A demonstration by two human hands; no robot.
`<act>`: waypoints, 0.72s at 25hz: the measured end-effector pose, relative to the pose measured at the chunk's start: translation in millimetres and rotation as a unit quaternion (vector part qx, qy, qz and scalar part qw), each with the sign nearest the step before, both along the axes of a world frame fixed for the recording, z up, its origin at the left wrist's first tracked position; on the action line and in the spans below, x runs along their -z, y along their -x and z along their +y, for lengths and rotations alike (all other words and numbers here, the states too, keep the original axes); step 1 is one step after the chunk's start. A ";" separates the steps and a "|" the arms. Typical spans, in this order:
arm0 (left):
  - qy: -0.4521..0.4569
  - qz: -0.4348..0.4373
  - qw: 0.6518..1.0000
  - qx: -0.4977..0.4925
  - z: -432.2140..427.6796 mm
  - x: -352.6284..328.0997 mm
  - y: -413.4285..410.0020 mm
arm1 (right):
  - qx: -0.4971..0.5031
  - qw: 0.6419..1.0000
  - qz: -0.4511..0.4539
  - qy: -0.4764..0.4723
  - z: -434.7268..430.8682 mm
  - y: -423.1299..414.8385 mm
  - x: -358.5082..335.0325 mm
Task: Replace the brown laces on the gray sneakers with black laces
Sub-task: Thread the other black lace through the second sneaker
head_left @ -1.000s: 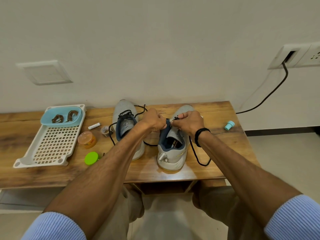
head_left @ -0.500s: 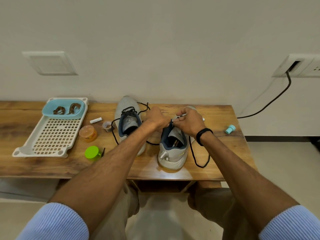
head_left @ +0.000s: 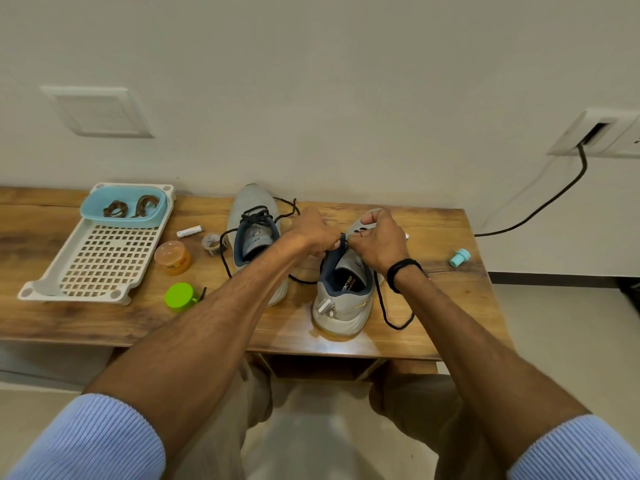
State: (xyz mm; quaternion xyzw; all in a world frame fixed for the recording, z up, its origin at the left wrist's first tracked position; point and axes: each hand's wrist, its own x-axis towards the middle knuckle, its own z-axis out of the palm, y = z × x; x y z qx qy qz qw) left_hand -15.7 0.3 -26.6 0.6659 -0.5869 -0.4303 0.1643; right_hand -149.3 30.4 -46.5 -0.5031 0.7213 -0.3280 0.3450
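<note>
R hand [head_left: 377, 242] pinches black lace [head_left: 382, 306] tip; L hand [head_left: 310, 235] grips collar of gray sneaker [head_left: 343, 303], fingertips nearly touching. Sneaker lies lengthwise under fingers; lace slack trails R of wrist.

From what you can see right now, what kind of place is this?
Most likely a room in a home, not a workshop. A wooden table stands against a plain wall with a socket, and on it sit a sneaker, a second sneaker and a plastic tray.
</note>
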 end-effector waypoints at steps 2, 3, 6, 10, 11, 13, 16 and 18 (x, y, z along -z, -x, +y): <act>-0.007 0.015 1.000 -0.001 2.9 -1.5 0.8 | 0.018 1.000 0.000 0.012 0.9 -2.5 0.5; -0.013 0.024 1.000 -0.004 4.3 -2.1 1.3 | 0.033 0.999 -0.002 0.014 1.3 -2.6 0.2; -0.012 0.033 0.999 -0.015 4.0 -1.5 1.5 | 0.031 0.999 -0.040 -0.003 -1.0 0.3 2.0; -0.025 0.047 0.998 -0.030 4.0 -0.6 3.9 | 0.013 1.000 0.000 0.009 -2.6 1.6 3.3; -0.042 0.067 0.996 -0.039 5.3 -1.2 4.9 | 0.007 1.000 0.014 0.011 -2.5 3.1 2.5; -0.082 0.104 0.990 -0.043 8.0 -4.8 5.8 | -0.020 0.999 0.036 0.001 -4.0 7.7 0.1; -0.107 0.127 0.986 -0.031 6.4 -7.1 4.0 | -0.024 0.987 0.159 0.008 -4.8 13.7 -16.2; -0.099 0.104 0.989 -0.017 4.4 -6.5 2.5 | 0.013 0.978 0.202 0.044 2.3 15.7 -34.7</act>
